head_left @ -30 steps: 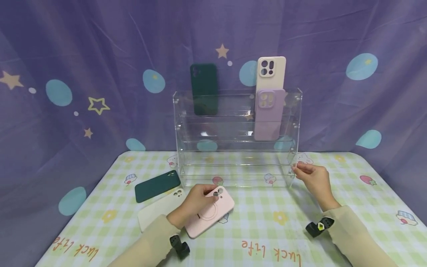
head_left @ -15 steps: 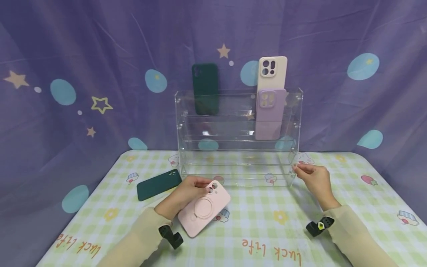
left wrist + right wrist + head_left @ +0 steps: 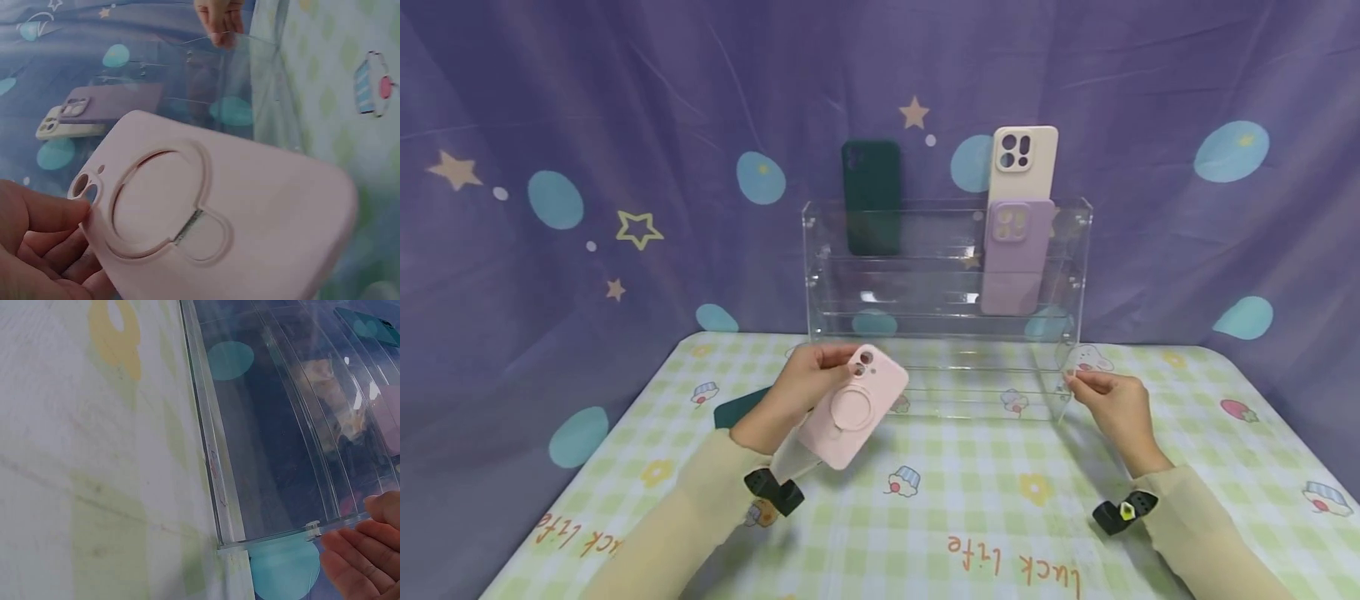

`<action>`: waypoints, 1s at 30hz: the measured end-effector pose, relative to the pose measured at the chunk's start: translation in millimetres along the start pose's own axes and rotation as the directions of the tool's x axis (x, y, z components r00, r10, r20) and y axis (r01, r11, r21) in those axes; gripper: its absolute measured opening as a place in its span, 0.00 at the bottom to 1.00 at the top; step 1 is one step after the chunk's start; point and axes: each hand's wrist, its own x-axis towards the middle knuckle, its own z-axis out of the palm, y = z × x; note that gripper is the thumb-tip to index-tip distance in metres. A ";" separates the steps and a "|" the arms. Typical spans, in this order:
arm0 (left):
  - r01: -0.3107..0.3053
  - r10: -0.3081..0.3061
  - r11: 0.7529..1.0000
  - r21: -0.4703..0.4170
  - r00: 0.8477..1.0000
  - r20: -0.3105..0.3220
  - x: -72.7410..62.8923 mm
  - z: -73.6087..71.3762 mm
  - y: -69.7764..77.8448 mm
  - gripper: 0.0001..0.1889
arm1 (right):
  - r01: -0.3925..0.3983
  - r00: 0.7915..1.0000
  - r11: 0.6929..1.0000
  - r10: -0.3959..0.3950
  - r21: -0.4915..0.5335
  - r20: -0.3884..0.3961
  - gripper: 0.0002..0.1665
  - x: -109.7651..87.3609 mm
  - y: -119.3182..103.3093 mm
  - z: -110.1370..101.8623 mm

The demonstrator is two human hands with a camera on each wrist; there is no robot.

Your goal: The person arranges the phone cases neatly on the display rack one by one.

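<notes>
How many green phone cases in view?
2: a green case standing on the rack, top left; another green case lying on the table, partly hidden by the left hand.

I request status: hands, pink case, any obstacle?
Left hand pinches pink phone case, above table. Right hand holds clear rack by its side. Nothing visible between case and rack.

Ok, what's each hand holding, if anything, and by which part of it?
The left hand holds the pink phone case at its camera-hole corner; the right hand pinches the clear rack by its right side edge.
</notes>
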 end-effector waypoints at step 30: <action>-0.447 0.118 0.786 -0.428 0.788 -0.605 92.1 -24.6 125.5 0.16 | 0.013 1.000 1.000 -0.013 -0.009 0.000 0.19 -1.2 5.5 -1.0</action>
